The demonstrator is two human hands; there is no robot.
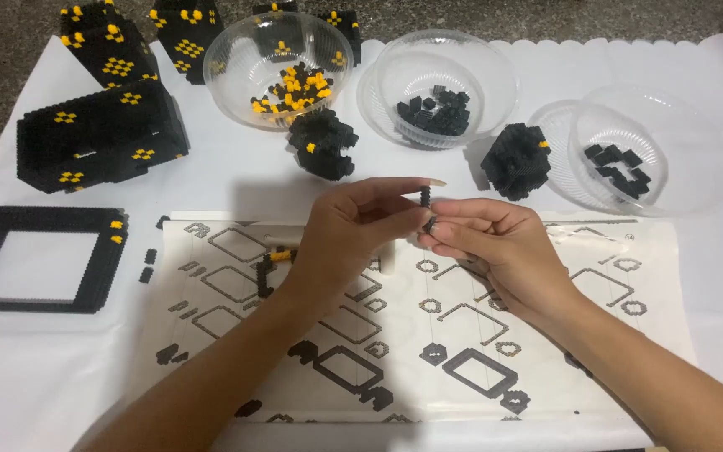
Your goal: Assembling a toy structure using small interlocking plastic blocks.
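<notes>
My left hand (pixel 353 238) pinches a short black stack of tiny building blocks (pixel 425 197) upright between thumb and forefinger. My right hand (pixel 495 243) meets it from the right, fingertips closed on a small dark block (pixel 431 224) just under the stack. Both hands hover over a printed instruction sheet (pixel 428 335) with grey and black outline diagrams. A partly built black and yellow strip (pixel 268 266) lies on the sheet under my left wrist.
Three clear plastic bowls stand at the back: one with yellow and black blocks (pixel 294 84), one with black blocks (pixel 437 109), one with few black blocks (pixel 621 163). Two black lumps (pixel 324 142) (pixel 516 159), black-yellow built walls (pixel 98 138) and a square frame (pixel 39 259) lie on white paper.
</notes>
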